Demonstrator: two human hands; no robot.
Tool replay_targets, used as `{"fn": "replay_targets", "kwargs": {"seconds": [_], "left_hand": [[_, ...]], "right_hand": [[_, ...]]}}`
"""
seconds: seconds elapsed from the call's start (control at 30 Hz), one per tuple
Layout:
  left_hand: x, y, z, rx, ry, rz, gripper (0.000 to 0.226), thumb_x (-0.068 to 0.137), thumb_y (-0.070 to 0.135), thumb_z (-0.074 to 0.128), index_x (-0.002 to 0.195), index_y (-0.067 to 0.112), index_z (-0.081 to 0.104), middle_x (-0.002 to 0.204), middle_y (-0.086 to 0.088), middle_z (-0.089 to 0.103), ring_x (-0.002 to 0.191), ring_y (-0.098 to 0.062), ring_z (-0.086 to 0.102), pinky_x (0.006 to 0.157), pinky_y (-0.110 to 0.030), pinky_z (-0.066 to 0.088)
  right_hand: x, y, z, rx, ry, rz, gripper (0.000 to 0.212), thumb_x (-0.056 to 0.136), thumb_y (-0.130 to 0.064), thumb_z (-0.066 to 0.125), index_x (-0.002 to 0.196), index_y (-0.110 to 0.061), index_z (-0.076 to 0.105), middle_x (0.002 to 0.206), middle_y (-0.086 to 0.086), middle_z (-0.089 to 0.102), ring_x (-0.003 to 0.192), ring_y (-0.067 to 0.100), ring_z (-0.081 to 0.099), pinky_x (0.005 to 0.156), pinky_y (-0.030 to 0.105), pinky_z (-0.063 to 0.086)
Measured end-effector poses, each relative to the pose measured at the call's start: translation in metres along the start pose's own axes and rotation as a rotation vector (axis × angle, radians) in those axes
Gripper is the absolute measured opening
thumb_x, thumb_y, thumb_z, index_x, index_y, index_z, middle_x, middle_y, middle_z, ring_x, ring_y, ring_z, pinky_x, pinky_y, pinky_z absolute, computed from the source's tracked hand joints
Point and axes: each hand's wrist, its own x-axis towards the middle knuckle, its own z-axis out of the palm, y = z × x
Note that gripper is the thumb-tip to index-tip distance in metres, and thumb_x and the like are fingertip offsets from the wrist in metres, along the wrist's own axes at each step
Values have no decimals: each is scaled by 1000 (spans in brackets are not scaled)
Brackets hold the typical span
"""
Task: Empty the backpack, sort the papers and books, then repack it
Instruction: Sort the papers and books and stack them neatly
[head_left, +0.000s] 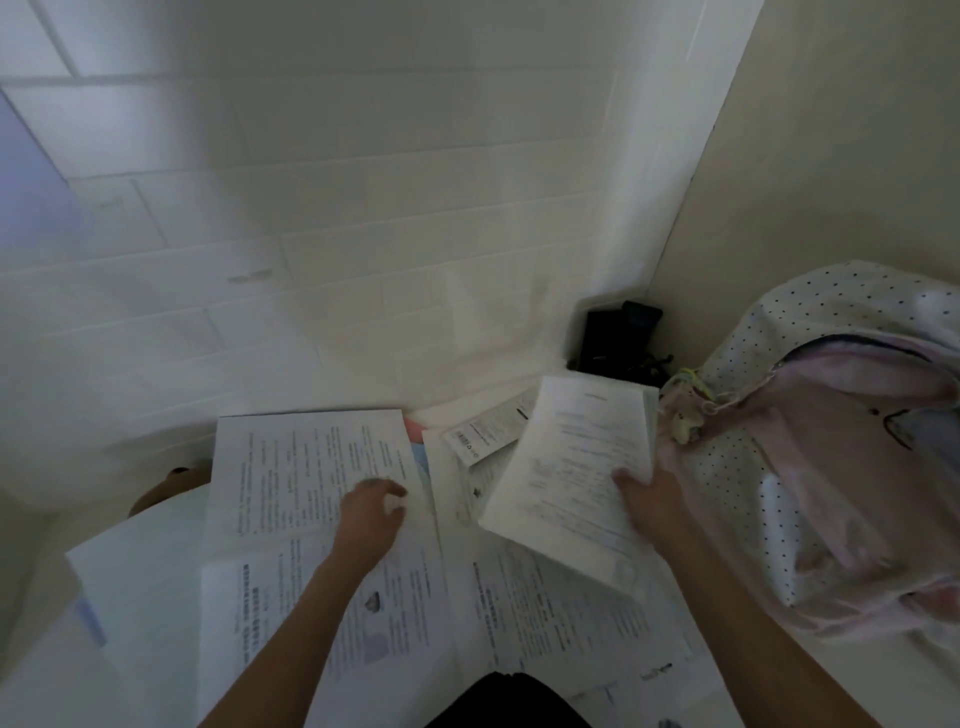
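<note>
Gripping blurred papers (576, 457), right hand (649, 499); backpack (831, 467) cropped.

White rectangular floor tiles (322, 218) fill the far left. A plain cream wall (831, 156) rises at the right. In the far corner between them sit blurred black objects (615, 338).

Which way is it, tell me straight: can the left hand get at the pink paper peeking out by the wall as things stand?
Probably yes. The left hand rests on the printed sheet just short of the pink paper, and nothing stands between them. Most of it lies under that sheet, though, so only its corner is free to pinch.
</note>
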Motion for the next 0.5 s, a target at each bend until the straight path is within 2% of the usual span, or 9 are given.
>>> {"fn": "replay_targets", "kwargs": {"seconds": [0.1, 0.17, 0.23, 0.27, 0.3, 0.37, 0.43, 0.5], "left_hand": [[-5, -21, -22, 103, 218, -67, 35, 78, 1, 64, 112, 11, 62, 130, -13, 51, 121, -33, 46, 102, -45, 37], [-13, -30, -39, 173, 354, -212, 50, 77, 3, 65, 124, 11, 52, 140, -15, 39, 130, -36, 32, 106, -51, 27], [-21, -41, -53, 160, 416, -363, 66, 75, 7, 69, 133, 10, 38, 147, -20, 24, 136, -38, 17, 110, -55, 18], [-22, -46, -59, 129, 404, -445, 73, 74, 10, 71, 135, 9, 32, 148, -21, 19, 137, -39, 14, 111, -55, 17], [-24, -49, -64, 97, 384, -521, 80, 73, 14, 75, 137, 8, 27, 148, -22, 17, 136, -39, 13, 110, -56, 19], [-27, -51, -74, 39, 358, -626, 89, 70, 18, 79, 138, 7, 23, 144, -23, 21, 133, -40, 19, 106, -56, 25], [-30, -53, -82, -2, 400, -639, 85, 72, 15, 76, 138, 6, 23, 138, -25, 29, 127, -42, 27, 101, -55, 31], [-36, -54, -91, -95, 449, -569, 81, 75, 6, 72, 140, 2, 23, 133, -29, 37, 122, -44, 36, 98, -53, 35]], "right_hand": [[8, 27, 8, -136, -46, 42, 58, 80, -13, 74, 131, 0, 49, 125, 17, 57, 119, 34, 54, 100, 44, 44], [8, 31, 26, -277, 23, 56, 78, 82, -9, 70, 146, -4, 26, 144, 20, 39, 131, 34, 41, 105, 40, 36], [-5, 22, 43, -544, 152, -9, 81, 88, -10, 60, 151, -14, 9, 155, 18, 17, 140, 34, 23, 107, 41, 32], [-13, 16, 52, -676, 163, -115, 80, 89, -11, 56, 151, -20, 7, 158, 14, 7, 143, 32, 14, 109, 42, 29], [-17, 13, 62, -757, 121, -264, 78, 89, -13, 55, 151, -25, 9, 159, 11, 3, 145, 29, 8, 111, 42, 25], [-26, 6, 87, -731, -119, -510, 70, 88, -12, 56, 148, -28, 23, 159, 7, 10, 146, 25, 10, 114, 35, 18], [-42, -3, 114, -590, -411, -569, 63, 89, -9, 55, 146, -25, 31, 157, 5, 20, 144, 21, 19, 113, 26, 16], [-57, -7, 137, -501, -630, -535, 63, 91, -11, 55, 147, -25, 29, 156, 4, 21, 143, 18, 20, 114, 26, 16]]}}
